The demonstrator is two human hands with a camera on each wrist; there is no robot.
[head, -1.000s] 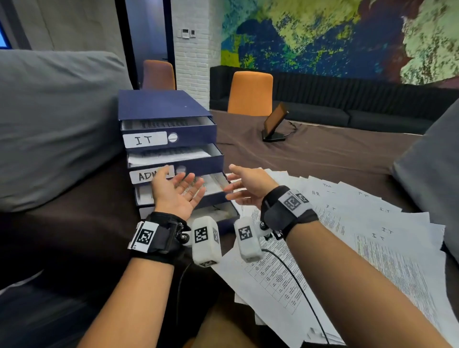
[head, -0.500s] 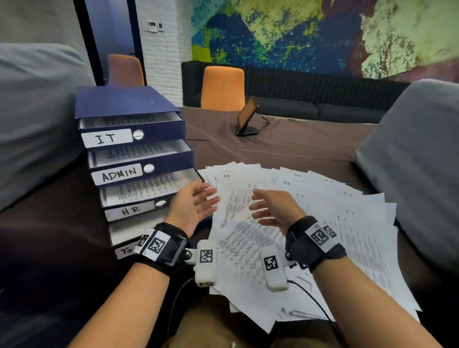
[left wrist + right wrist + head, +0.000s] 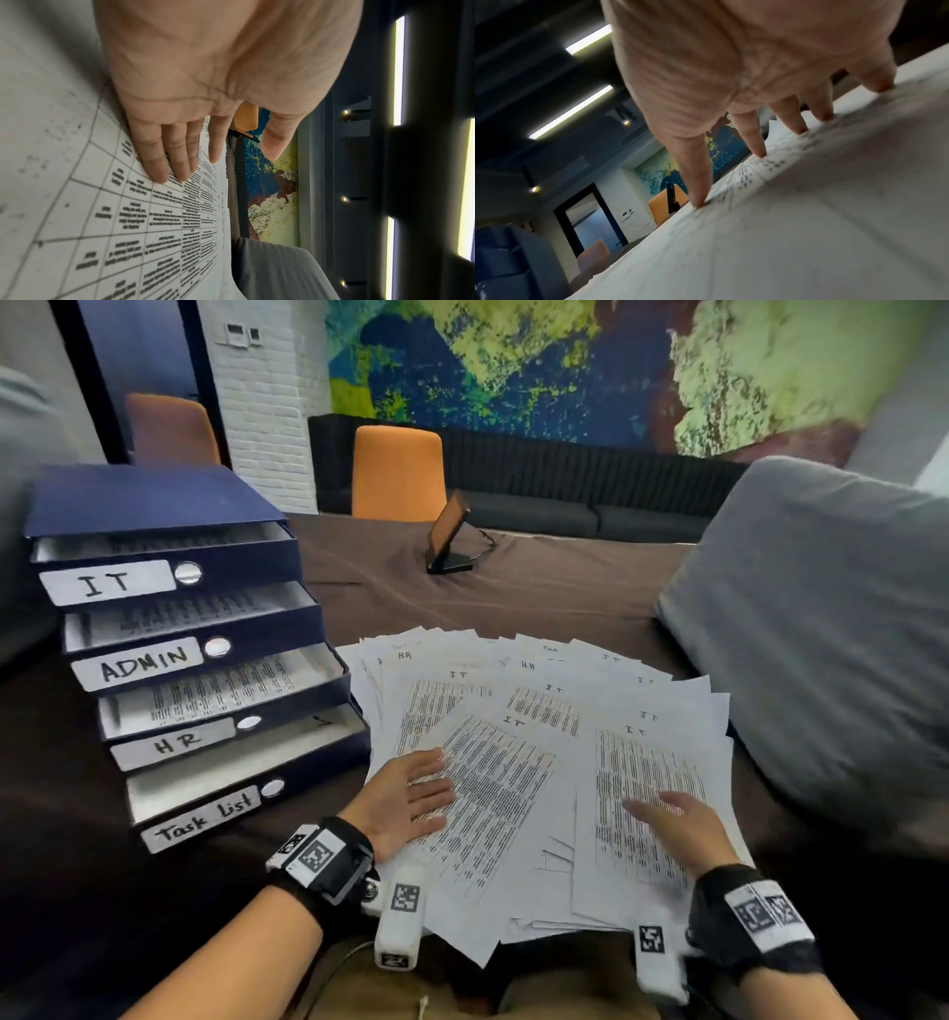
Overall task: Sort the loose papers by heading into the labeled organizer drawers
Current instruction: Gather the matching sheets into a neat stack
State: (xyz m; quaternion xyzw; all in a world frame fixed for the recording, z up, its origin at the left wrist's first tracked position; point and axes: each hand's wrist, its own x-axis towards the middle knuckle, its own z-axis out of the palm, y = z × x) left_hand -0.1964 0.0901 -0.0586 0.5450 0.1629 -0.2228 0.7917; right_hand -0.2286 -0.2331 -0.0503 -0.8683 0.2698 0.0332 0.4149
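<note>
A fan of loose printed papers (image 3: 544, 742) lies on the brown table, with handwritten headings such as IT and HR at their tops. To their left stands a dark blue organizer (image 3: 169, 629) with drawers pulled out, labeled IT (image 3: 105, 582), ADMIN (image 3: 138, 662), HR (image 3: 172, 743) and Task list (image 3: 203, 819). My left hand (image 3: 411, 793) lies flat with straight fingers on a sheet at the fan's left edge (image 3: 164, 203). My right hand (image 3: 678, 819) rests its spread fingertips (image 3: 700, 203) on a sheet headed IT (image 3: 647, 793) at the right.
A grey cushion (image 3: 821, 629) crowds the papers on the right, and another grey cushion sits behind the organizer at the left edge. A small stand with a screen (image 3: 449, 541) is farther back on the table. Orange chairs (image 3: 398, 472) stand behind it.
Both hands have moved from the organizer's lower drawers down and right onto the fanned papers. The head view has swung right and down.
</note>
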